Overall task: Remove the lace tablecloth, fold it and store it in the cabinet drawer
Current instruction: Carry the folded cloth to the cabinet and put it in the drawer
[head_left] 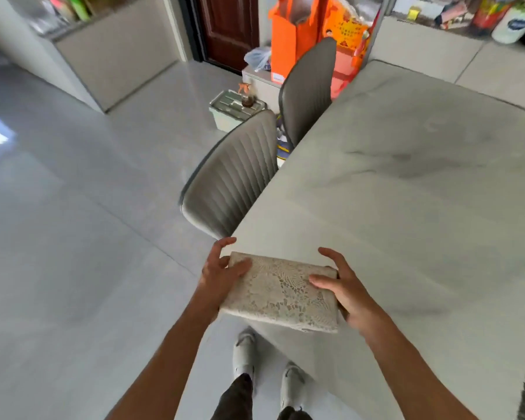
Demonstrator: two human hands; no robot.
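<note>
The lace tablecloth (281, 294) is folded into a thick cream rectangle, held over the near corner of the grey stone table (406, 183). My left hand (220, 272) grips its left end, thumb on top and fingers spread. My right hand (343, 291) grips its right end, thumb pressed on the lace. Both hands carry the bundle just above the table edge. The cabinet drawer is not in view.
Two grey ribbed chairs (234, 177) (308, 89) stand tucked at the table's left side. Behind them sit an orange bag (291, 34), a green bin (234, 109) and a low cabinet (115, 59). Pale tiled floor (73, 222) opens to the left. My shoes (244, 348) show below.
</note>
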